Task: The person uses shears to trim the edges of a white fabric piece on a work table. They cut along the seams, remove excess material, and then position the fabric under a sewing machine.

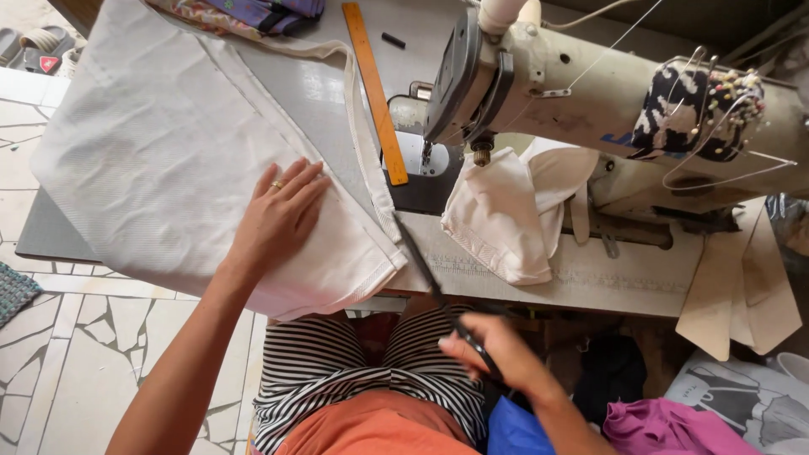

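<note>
My left hand (281,212) lies flat, fingers together, on a large piece of white fabric (168,143) spread over the sewing table. A ring shows on one finger. My right hand (493,352) is below the table's front edge, closed around the handles of dark scissors (430,274). The scissor blades point up toward the fabric's near corner and its long strap (364,143). A sewing machine (607,93) stands at the right of the table.
An orange wooden ruler (374,93) lies by the machine's needle plate. Folded white cloth pieces (506,211) sit under the machine arm. A pincushion (704,105) wraps the machine's top. Coloured clothes (666,425) pile at lower right. Tiled floor at left.
</note>
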